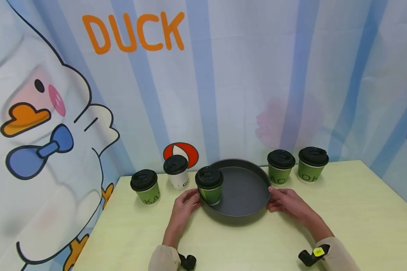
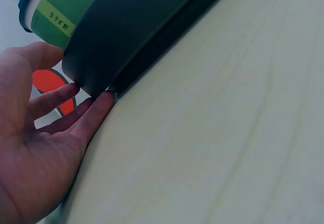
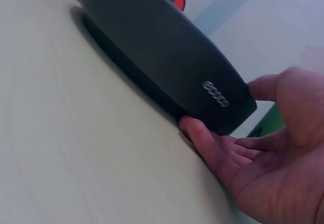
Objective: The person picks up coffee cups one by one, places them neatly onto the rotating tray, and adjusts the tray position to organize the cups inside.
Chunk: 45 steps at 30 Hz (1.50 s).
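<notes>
A dark grey round baking pan (image 1: 245,190) is held between both hands at the middle of the table. One green paper cup (image 1: 211,195) with a black lid stands inside it, at the left. My left hand (image 1: 184,209) grips the pan's left side, thumb near the rim and fingertips (image 2: 106,98) at its bottom edge. On the opposite side my right hand (image 1: 289,203) holds it the same way, thumb at the rim and fingers (image 3: 200,133) under the lower edge. A dark shadow shows beneath the pan wall in the right wrist view.
Left of the pan stand a green cup (image 1: 150,194) and a white cup (image 1: 179,179), both black-lidded. Two more green cups (image 1: 279,174) stand behind right, close to the pan. A printed curtain (image 1: 237,75) hangs along the back edge of the pale table (image 1: 356,218).
</notes>
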Tool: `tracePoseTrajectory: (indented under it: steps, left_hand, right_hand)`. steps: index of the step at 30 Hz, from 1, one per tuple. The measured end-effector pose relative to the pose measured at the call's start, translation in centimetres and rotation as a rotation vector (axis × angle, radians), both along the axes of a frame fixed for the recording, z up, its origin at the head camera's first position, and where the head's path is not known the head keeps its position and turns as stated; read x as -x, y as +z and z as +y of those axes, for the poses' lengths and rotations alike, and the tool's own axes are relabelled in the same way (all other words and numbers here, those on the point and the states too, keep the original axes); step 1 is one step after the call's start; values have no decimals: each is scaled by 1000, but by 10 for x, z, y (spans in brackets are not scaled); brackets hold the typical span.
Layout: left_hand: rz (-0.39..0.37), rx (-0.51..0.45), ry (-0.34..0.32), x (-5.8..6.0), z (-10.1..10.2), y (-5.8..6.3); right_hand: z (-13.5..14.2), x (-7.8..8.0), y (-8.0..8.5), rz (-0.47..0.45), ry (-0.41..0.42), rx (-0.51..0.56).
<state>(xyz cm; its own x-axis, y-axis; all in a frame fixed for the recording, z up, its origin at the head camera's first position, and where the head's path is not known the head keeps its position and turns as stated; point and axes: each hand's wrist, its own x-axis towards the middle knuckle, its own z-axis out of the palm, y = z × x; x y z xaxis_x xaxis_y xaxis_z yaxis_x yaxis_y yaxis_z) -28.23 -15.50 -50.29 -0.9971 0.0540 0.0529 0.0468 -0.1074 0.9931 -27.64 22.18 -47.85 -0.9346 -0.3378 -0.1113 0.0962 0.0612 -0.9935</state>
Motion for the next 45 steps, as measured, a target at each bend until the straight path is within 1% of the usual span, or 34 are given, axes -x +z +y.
tracePoseTrajectory:
  steps: [3,5,8,12,15,19,22,24,25,26,28,31,33,34,36,37,39,42,45]
  left_hand:
    - [-8,11,5,1,-1,0]
    - [-13,18,6,1,-2,-1]
    - [-19,23,9,2,-3,-2]
    - [-16,25,15,2,-4,-2]
    - [-18,24,16,2,-5,-2]
    - [-22,28,13,1,-6,-2]
    - [-23,28,11,1,-8,-3]
    - [-23,25,13,1,-8,-3]
    - [-24,25,13,1,-8,-3]
    - [-27,23,13,1,-9,-4]
    - [-32,28,14,0,-9,-5]
    - [-39,29,13,0,-8,-6]
    - [-37,26,10,-1,-8,-6]
    - [-37,21,11,-1,-7,-6]
    - [-29,18,13,-1,-7,-5]
    - [-26,19,14,-1,-7,-4]
    - [-19,15,15,-1,-8,-3]
    - [-12,15,6,0,-7,-4]
    - [-10,7,-8,2,-4,-4]
  right_hand:
    - [4,0,0,-15,80,18]
    - [6,-1,0,-32,114,33]
    - [5,0,0,-29,99,38]
    - [-2,0,-1,-4,23,25]
    - [-3,0,-1,-7,22,16]
    - [-1,1,-1,-18,65,-3]
    - [0,1,4,4,39,-74]
    - [2,0,10,57,-24,-161]
    - [3,-1,14,92,-74,-220]
    - [5,-2,18,147,-130,-294]
    - [9,-4,25,297,-250,-443]
    - [12,-4,33,571,-450,-634]
    - [11,-2,37,747,-556,-694]
    - [9,1,40,817,-591,-704]
    - [5,6,43,925,-629,-712]
    - [3,9,44,960,-633,-718]
    - [-1,17,45,998,-618,-735]
    - [-5,26,43,1006,-581,-773]
    - [-4,33,41,984,-557,-807]
